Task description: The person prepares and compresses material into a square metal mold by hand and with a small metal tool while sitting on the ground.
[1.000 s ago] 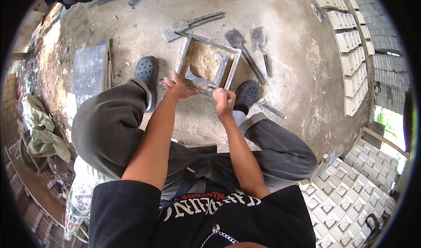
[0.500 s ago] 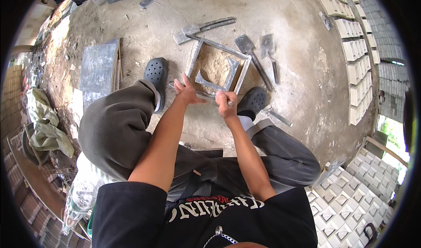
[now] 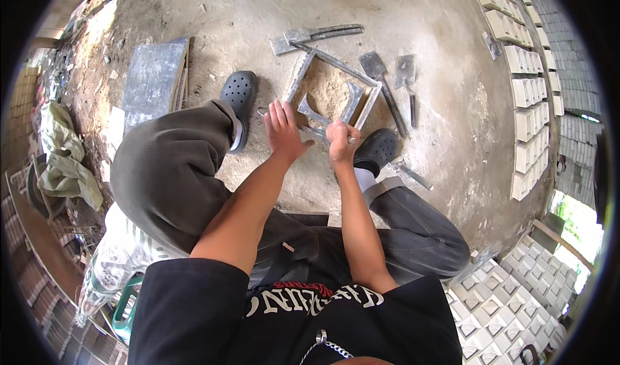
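Note:
A square metal mould frame [image 3: 345,66] sits on the floor between my feet. Inside it are pale sandy powder [image 3: 326,89] and a grey insert [image 3: 354,103] with a curved inner edge. At the frame's near side, my right hand [image 3: 341,141] is closed in a fist around a tool handle [image 3: 352,140]; the end of the handle pokes out of the fist, and the rest of the tool is mostly hidden. My left hand [image 3: 285,134] is held flat with fingers stretched forward, by the frame's near left corner, holding nothing that I can see.
Flat-bladed trowels lie beyond the frame [image 3: 316,37] and to its right [image 3: 405,74]. My clogs [image 3: 239,97] flank it. A short rod [image 3: 416,177] lies near my right foot. Dark boards [image 3: 152,74] are stacked at left. Rows of cream blocks [image 3: 526,94] line the right side.
My left hand has turned and flattened, its fingers now straight and pointing forward. My right hand keeps its grip at the frame's near edge. The whole view has shifted slightly.

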Demonstrator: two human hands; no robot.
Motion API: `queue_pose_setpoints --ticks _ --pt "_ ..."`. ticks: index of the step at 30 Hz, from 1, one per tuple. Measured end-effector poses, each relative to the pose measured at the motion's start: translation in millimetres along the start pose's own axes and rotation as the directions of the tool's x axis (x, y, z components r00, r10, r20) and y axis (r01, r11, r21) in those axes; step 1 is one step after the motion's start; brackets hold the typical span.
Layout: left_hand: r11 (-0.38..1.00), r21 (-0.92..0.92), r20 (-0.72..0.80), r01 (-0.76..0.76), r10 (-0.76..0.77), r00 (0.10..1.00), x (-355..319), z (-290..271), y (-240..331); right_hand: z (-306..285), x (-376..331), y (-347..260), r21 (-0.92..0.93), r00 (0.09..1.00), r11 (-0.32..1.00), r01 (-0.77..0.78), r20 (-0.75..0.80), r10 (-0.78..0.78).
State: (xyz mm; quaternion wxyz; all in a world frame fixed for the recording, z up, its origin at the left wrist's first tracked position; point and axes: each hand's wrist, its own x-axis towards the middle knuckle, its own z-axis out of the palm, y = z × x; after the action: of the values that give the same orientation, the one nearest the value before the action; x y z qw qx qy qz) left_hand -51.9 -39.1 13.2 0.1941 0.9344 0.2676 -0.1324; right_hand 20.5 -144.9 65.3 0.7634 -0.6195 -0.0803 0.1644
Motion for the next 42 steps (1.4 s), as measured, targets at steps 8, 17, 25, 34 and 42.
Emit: queue_pose_setpoints --ticks 8,17,25,34,42 --pt "0.980 -0.103 -0.058 -0.173 0.167 0.984 -15 0 14 -26 7 -5 0.201 0.999 0.980 0.008 -0.050 0.002" --pt "0.628 0.155 0.140 -0.762 0.750 0.647 -32 0 -32 -25 -3 -18 0.182 0.995 0.981 0.062 -0.094 -0.045" --pt "0.805 0.192 0.057 -0.561 0.562 0.825 -23 -6 -46 -21 -1 -30 0.159 0.998 0.985 0.060 -0.010 -0.059" --pt "0.996 0.034 0.097 -0.081 0.077 0.992 9 -12 -51 10 2 5 0.009 0.988 1.000 -0.012 0.154 0.011" --pt "0.971 -0.018 0.156 -0.237 0.237 0.959 33 -7 -85 34 13 1 0.105 0.993 0.994 -0.022 0.117 0.010"
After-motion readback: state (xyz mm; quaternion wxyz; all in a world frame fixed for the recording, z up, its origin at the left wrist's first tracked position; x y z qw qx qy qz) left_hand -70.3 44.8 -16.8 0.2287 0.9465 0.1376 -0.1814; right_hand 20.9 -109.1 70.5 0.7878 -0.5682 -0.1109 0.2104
